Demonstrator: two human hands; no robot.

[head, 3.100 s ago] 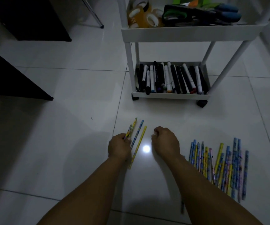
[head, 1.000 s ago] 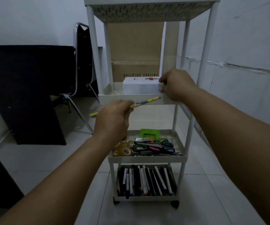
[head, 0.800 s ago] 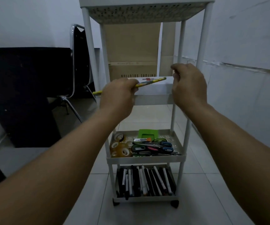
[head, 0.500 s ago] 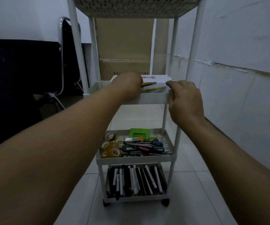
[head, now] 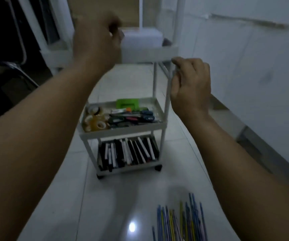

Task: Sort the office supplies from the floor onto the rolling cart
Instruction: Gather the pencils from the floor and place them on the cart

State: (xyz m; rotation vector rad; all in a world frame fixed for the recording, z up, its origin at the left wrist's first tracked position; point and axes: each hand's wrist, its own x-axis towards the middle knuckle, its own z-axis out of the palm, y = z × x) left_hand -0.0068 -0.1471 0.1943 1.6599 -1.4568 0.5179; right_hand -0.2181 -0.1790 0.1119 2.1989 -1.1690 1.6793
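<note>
The white rolling cart (head: 123, 133) stands ahead on the tiled floor. Its upper shelf (head: 157, 53) carries a white box (head: 142, 39); the pencils put there are lost in blur. My left hand (head: 96, 37) hovers in front of that shelf, blurred, with loosely spread fingers and nothing seen in it. My right hand (head: 190, 86) is curled right beside the cart's front right post without wrapping it. Several colourful pencils (head: 180, 221) lie in a row on the floor at the lower right.
The middle shelf holds tape rolls (head: 95, 120), scissors (head: 131, 117) and a green item (head: 127, 103). Markers (head: 128, 152) fill the bottom shelf. A chair (head: 18, 49) and dark furniture stand to the left. A white wall (head: 244, 66) runs close along the right.
My left hand has come back from the upper shelf without the pencils it carried. My right hand has dropped from the shelf edge to beside the post. The view has tilted down.
</note>
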